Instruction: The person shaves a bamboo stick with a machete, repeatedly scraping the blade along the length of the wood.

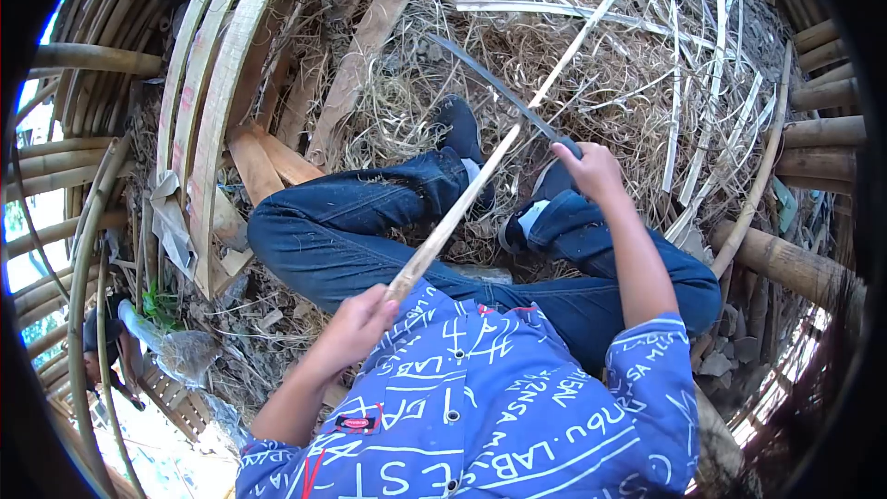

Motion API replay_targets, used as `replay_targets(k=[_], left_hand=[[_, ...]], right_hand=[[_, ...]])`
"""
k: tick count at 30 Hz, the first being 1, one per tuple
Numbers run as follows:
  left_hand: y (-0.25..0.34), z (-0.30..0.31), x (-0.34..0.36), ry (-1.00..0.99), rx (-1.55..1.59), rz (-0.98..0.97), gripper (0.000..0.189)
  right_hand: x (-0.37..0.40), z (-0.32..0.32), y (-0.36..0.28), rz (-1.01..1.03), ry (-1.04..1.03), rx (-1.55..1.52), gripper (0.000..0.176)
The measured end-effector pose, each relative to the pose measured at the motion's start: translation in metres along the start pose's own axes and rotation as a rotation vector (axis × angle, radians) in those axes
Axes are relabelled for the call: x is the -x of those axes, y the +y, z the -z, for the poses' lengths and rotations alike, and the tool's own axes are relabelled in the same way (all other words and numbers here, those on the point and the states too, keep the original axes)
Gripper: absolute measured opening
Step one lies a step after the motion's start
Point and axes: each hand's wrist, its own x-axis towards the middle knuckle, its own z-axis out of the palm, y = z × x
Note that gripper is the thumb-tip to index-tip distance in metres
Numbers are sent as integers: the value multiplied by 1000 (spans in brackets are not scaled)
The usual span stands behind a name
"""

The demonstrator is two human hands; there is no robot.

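Observation:
My left hand [358, 325] is closed around the lower end of a long pale bamboo stick [462, 206], close to my waist. The stick slants up and away to the right over my crossed legs. In my right hand [591, 172] is the dark handle of a long knife [492, 81], gripped above my right shin. Its narrow grey blade points to the upper left and crosses the stick near the stick's middle. Thin curly shavings [554, 60] cover the ground beyond my feet.
A slatted wooden crate [222, 65] and loose boards [379, 42] stand at the left. Split bamboo strips [721, 83] lie at the upper right. Bamboo pole walls [822, 129] curve around both sides. Beyond the left wall, part of a person [113, 342] shows.

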Motion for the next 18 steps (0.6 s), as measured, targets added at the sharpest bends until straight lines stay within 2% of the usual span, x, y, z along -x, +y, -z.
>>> replay_targets(k=[1, 4, 5, 6, 8, 9, 11, 13, 15, 17, 18], left_hand=[[0, -2, 1, 8, 5, 2, 19], [10, -2, -11, -17, 35, 30, 19], [12, 1, -11, -39, 136, 100, 18], [14, 3, -12, -59, 235, 170, 18], [18, 4, -10, -59, 202, 170, 18], [20, 3, -9, -47, 166, 153, 18], [20, 7, -5, -37, 121, 141, 18], [14, 8, 1, -45, 81, 54, 19], [10, -1, -7, -29, 81, 54, 18], [14, 4, -13, -13, 60, 52, 17], [15, 9, -11, -53, 132, 121, 16]], right_hand=[[-9, -1, 7, 140, 74, 135, 62], [-11, -2, 0, 180, 183, 229, 63], [-4, -2, -4, 170, 187, 153, 63], [5, -1, -9, 182, 158, 117, 63], [19, -6, -11, 310, 149, 175, 62], [19, -5, -10, 309, 142, 170, 62], [13, 3, -1, 361, 24, 317, 63], [-12, 7, 24, 217, 113, 315, 65], [-24, -6, 32, 216, 253, 306, 65], [-11, -5, 12, 229, 201, 258, 64], [-3, -3, 7, 246, 186, 250, 64]])
